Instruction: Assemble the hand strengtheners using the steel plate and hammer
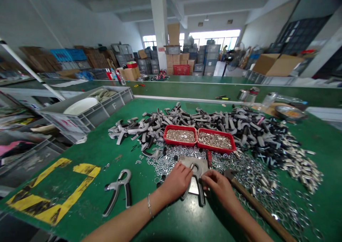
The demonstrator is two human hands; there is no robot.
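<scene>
A grey and black hand grip strengthener (198,173) lies over a small metal plate (184,160) on the bench. My left hand (178,178) is closed around its left arm, by the spring. At its right side my right hand (217,185) has thumb and fingers pinched together close to the handle; whatever is between them is too small to make out. Another hand grip (127,188), with its spring fitted, lies apart on the left. Just behind the plate is a red-handled screwdriver (208,158), partly hidden. A wooden-handled hammer (259,206) lies right of my right hand.
Two red trays (196,142) of small metal pins and bits stand behind the plate. Loose washers (171,160) spread around them, backed by a heap of grip parts (187,117). Metal cylinders (301,167) lie right. A grey crate (107,108) stands left, near yellow floor-style tape (77,195).
</scene>
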